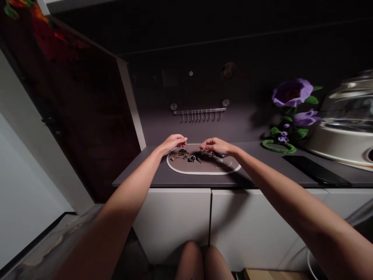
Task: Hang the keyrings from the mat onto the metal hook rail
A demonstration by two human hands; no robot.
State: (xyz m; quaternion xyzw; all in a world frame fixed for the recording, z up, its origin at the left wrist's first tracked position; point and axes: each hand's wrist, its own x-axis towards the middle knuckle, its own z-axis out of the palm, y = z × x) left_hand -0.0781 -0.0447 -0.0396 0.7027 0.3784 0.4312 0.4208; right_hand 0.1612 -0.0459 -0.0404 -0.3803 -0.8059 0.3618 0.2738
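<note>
Both my hands are over an oval brown mat (201,168) with a white rim, on a dark grey countertop. My left hand (174,143) is above the mat's left part, thumb and fingers drawn together at the tips; whatever may be between them is too small to make out. Beneath it lie keys (182,154) with a brown tag-like piece. A metal ring (192,158) rests near the mat's middle. Over the right part, my right hand (215,146) has its fingers curled downward in a pinch, their tips in shadow. A small dark blue item (220,154) shows under its wrist.
A clear rail with several hooks (200,112) is fixed to the back wall. Rightward stand purple flowers (293,93) with a green ring base (279,147), a flat black object (316,170) and a cream appliance with a clear cover (344,138). White cabinet doors (177,221) are below.
</note>
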